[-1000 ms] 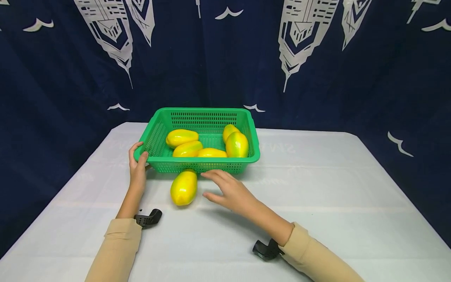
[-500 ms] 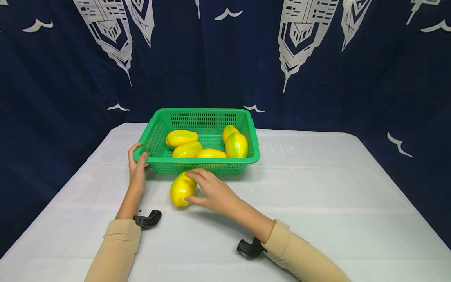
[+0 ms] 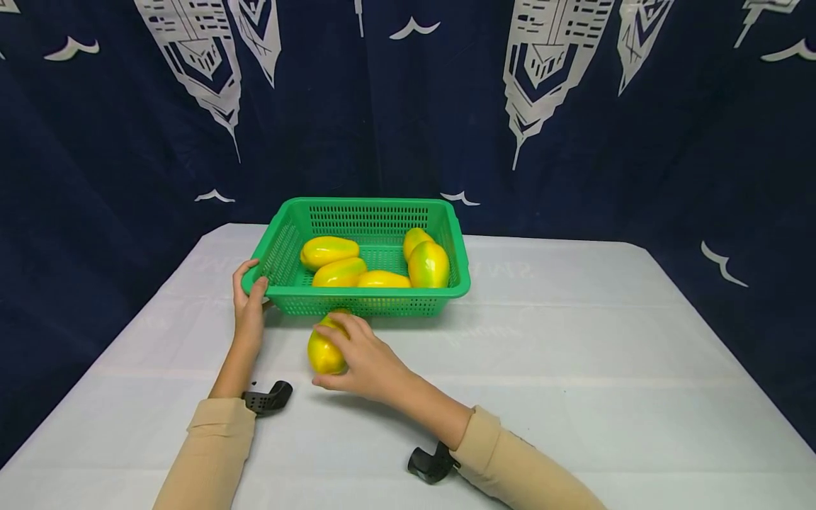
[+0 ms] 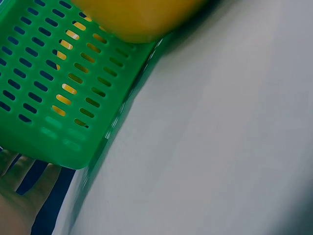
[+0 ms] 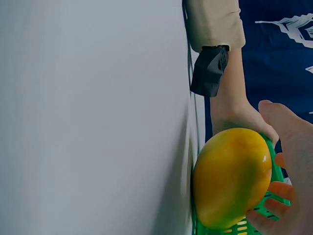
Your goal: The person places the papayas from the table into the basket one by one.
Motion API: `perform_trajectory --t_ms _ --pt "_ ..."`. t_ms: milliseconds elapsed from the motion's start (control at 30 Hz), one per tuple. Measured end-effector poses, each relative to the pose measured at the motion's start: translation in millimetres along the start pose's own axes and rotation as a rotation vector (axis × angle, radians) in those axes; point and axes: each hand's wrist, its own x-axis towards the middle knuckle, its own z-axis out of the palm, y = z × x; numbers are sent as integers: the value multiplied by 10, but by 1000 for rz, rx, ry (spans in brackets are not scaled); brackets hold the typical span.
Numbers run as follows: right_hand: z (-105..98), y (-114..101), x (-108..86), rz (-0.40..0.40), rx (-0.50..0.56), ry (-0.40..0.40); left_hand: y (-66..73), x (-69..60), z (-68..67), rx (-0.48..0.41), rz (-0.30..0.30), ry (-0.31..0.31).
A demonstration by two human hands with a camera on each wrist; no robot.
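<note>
A green plastic basket with slotted walls stands in the middle of the table in the head view. Inside it lie several yellow-green mangoes. My left hand grips the basket's near left corner, thumb over the rim. One more mango sits on the table just in front of the basket. Around its right side comes my right hand, fingers over the top and thumb on the near side. In the right wrist view the thumb stands apart from this mango, with the fingers bent beside it.
A white cloth covers the table. Behind its far edge hangs a dark blue curtain with white building prints. Black wrist devices are worn on both forearms.
My right hand has moved left from beside the loose mango until its fingers reach over it. The left hand and the basket have stayed in place.
</note>
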Motion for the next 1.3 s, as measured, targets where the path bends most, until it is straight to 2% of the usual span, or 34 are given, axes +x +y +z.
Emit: perform_trajectory --t_ms 367,800,1000,1300 --pt "95 22 -32 41 -23 -9 -10 -16 -8 -5 -12 -7" --pt "184 29 -54 74 55 91 -31 -31 -14 -23 -11 -3" --pt "180 38 -41 58 62 87 -11 -10 -8 -26 2 -4" --pt "174 37 -41 132 52 83 -6 1 1 -31 -1 -10"
